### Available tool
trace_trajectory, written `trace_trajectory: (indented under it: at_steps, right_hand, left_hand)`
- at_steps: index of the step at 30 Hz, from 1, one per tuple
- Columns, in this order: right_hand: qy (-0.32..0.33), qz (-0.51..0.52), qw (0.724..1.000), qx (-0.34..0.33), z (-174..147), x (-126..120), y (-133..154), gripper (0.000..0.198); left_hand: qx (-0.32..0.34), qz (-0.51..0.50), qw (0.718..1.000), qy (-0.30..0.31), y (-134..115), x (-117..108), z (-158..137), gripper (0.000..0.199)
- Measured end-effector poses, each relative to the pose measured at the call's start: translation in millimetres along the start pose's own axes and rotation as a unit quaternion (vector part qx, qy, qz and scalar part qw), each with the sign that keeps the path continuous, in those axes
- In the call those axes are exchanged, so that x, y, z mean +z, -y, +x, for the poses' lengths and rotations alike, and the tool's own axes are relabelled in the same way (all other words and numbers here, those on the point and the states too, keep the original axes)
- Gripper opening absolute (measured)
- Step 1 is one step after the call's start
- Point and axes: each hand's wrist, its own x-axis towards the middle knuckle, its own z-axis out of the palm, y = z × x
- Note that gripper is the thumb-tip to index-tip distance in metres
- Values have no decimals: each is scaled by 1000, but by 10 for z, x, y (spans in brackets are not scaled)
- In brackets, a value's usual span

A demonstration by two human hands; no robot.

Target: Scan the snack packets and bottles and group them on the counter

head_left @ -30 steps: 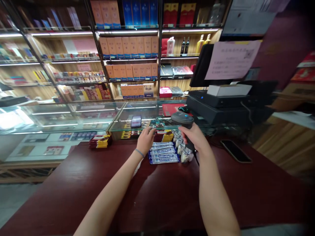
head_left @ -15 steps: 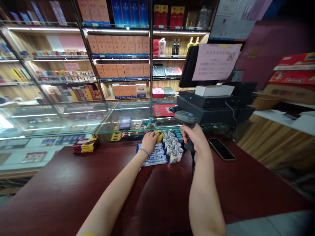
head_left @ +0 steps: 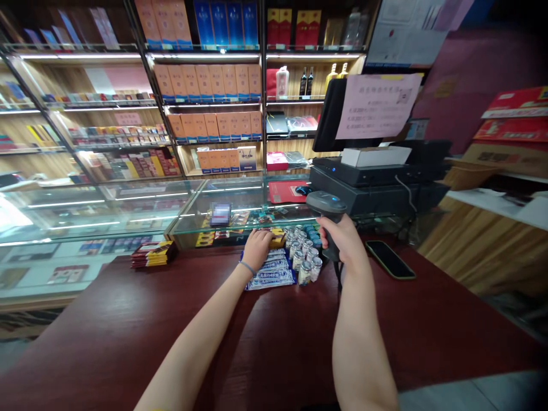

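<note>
My right hand (head_left: 342,242) is closed round the handle of a black barcode scanner (head_left: 326,202), held upright above the counter. My left hand (head_left: 258,250) is over the far end of the blue-and-white packets (head_left: 270,276), its fingers curled on a yellow packet (head_left: 278,237); the fingertips are partly hidden. Just to the right stand several small clear jars (head_left: 305,273) with silvery lids, in rows. Teal-lidded items (head_left: 314,235) sit behind them, between the jars and the scanner.
A stack of red-and-yellow packets (head_left: 153,254) lies left on the dark red counter (head_left: 180,308). A phone (head_left: 390,260) rests at the right. Behind are a glass display case (head_left: 188,220), a monitor (head_left: 329,117) and a black cash drawer (head_left: 355,191).
My left hand has shifted slightly left against the yellow packets, and its fingers are less spread. The scanner stays in my right hand at nearly the same place. The view has shifted slightly.
</note>
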Motion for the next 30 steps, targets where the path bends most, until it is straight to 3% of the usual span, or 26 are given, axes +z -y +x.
trace_trajectory:
  at_steps: [7,12,18,23,30]
  right_hand:
    - [3,-23,1000,-9,-26,124,24,20]
    - [4,-32,999,-7,-31,263,17,22]
    - [18,-49,999,-5,-55,446,12,23]
    - [37,-82,996,0,-69,579,13,24]
    - [24,-126,992,-13,-41,763,-96,24]
  left_hand:
    - [25,-105,992,-66,111,-389,-219,26]
    - [-86,-217,959,-161,149,-619,-498,12]
    - [-302,-327,850,-280,379,-805,-850,31]
    - [-381,-440,743,-330,732,-966,-1140,39]
    - [-449,-493,617,-419,1061,-1127,-1429,30]
